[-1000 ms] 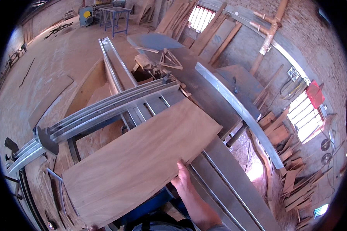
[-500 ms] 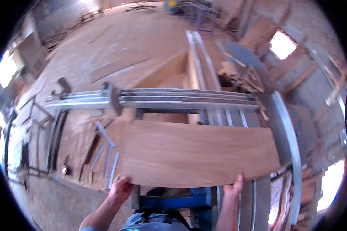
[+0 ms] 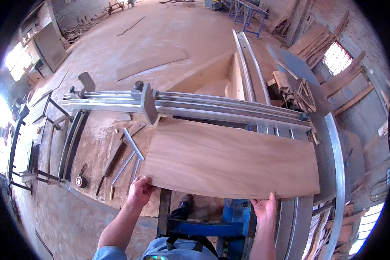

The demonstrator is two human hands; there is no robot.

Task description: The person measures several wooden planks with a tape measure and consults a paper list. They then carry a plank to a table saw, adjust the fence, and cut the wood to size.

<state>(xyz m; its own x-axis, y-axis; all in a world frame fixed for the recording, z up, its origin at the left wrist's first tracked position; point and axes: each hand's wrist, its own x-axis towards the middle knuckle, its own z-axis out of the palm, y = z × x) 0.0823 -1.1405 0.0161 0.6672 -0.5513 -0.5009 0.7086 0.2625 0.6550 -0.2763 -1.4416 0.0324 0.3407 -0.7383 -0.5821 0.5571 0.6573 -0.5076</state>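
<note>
A flat rectangular wooden board (image 3: 234, 158) with brown grain lies before me, its long near edge toward my body. My left hand (image 3: 140, 190) is closed on its near left corner. Toward the right end of the same edge, my right hand (image 3: 264, 206) grips it with the thumb up at the edge and the other fingers partly hidden beneath. Beyond the board runs a silver metal fence (image 3: 229, 110). A grey flip stop (image 3: 149, 104) on that fence stands close to the board's far left corner.
Left of the board lie a handsaw (image 3: 112, 158), a metal square (image 3: 133, 144), a tape measure (image 3: 80, 181) and a small yellowish stick (image 3: 112, 192). Silver rails (image 3: 250, 65) run away from me. A blue machine frame (image 3: 212, 227) is below. Wood scraps (image 3: 290, 89) sit right of the rails.
The board has turned slightly, its far left corner now nearer the fence and stop. Both hands keep hold of its near edge. My view has shifted and is sharper.
</note>
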